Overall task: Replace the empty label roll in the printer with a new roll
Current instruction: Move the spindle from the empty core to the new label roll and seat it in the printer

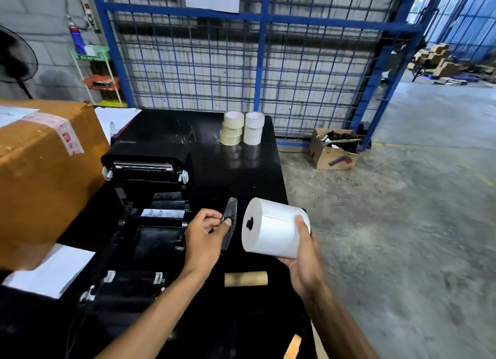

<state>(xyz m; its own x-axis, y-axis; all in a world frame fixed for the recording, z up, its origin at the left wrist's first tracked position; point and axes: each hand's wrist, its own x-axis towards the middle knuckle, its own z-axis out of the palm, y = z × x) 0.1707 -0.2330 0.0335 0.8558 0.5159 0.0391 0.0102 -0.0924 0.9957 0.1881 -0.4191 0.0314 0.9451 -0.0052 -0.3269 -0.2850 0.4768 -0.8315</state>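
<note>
My right hand [302,254] grips a full white label roll [271,227] from below, its black core hole turned to the left. My left hand [205,236] pinches a flat black roll holder plate [229,220] a short way left of that hole, apart from the roll. The black label printer [150,197] stands open to the left, its lid tilted back and its roll bay bare. The empty brown cardboard core [245,278] lies on its side on the black table [241,176], below and between my hands.
A large cardboard box [45,176] presses close on the printer's left, with white papers [51,272] under its near corner. Two stacks of tape rolls [243,128] stand at the table's far edge. A blue wire fence [241,63] runs behind; a small open box [334,149] sits on the concrete floor.
</note>
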